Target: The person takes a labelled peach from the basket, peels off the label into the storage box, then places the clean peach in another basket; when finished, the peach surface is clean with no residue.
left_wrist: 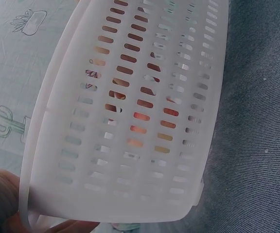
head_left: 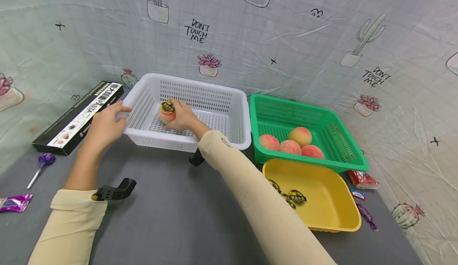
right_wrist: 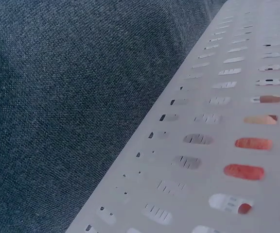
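A white perforated basket (head_left: 186, 139) stands at the back of the grey surface. At its left front corner, my left hand (head_left: 105, 125) holds the rim, with fingers on both sides of it in the left wrist view. My right hand (head_left: 184, 117) reaches over the front wall into the basket and grips a peach (head_left: 166, 117) from its right side. A round black-and-gold sticker (head_left: 167, 107) shows on top of the peach. Through the slots in the right wrist view, red patches of the peach (right_wrist: 244, 172) appear; the right hand is mostly hidden there.
A green basket (head_left: 309, 159) with several peaches (head_left: 290, 147) adjoins on the right. In front of it, a yellow tray (head_left: 322, 197) holds round stickers (head_left: 297, 197). A black pasta box (head_left: 76, 117), a purple lollipop (head_left: 45, 159) and a purple wrapped sweet (head_left: 16, 203) lie left; small packets (head_left: 362, 179) lie right.
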Available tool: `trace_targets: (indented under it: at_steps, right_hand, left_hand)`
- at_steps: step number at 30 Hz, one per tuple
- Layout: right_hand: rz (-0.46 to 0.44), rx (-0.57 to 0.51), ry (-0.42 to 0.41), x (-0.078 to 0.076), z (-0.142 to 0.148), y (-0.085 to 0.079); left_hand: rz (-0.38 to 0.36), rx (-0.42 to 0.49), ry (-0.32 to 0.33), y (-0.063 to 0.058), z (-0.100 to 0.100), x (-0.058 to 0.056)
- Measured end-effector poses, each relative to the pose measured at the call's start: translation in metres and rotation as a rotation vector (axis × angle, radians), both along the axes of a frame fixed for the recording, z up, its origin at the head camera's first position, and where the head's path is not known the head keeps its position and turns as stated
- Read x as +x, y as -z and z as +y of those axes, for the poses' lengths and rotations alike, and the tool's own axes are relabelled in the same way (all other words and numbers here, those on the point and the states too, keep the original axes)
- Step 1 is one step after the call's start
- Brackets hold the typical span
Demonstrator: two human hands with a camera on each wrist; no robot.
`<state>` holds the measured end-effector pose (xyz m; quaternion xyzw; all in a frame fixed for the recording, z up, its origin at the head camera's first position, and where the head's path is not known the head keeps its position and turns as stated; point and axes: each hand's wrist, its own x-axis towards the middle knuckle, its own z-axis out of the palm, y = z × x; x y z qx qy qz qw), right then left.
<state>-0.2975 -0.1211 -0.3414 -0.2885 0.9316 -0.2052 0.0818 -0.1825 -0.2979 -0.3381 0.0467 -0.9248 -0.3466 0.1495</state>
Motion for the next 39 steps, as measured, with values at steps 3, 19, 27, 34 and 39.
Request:
trace_targets:
  at_steps: [3, 19, 27, 34, 39]
  right_hand:
    - [0.011, 0.010, 0.023, -0.001, 0.005, 0.000]
    - [-0.011, -0.052, -0.117, 0.001, 0.025, -0.002]
    - [-0.048, -0.243, -0.047, 0.012, 0.057, -0.029]
    - [0.071, -0.327, -0.178, 0.056, 0.113, -0.064]
    - [0.099, -0.364, -0.320, 0.098, 0.160, -0.064]
  left_hand:
    - [-0.006, -0.005, 0.006, -0.001, 0.003, -0.002]
    - [-0.007, -0.021, 0.010, -0.001, 0.015, -0.003]
    - [-0.007, -0.038, 0.004, -0.001, 0.013, -0.003]
    - [0.004, -0.039, 0.000, 0.001, 0.009, 0.004]
    - [-0.010, -0.044, -0.002, 0.002, 0.006, 0.009]
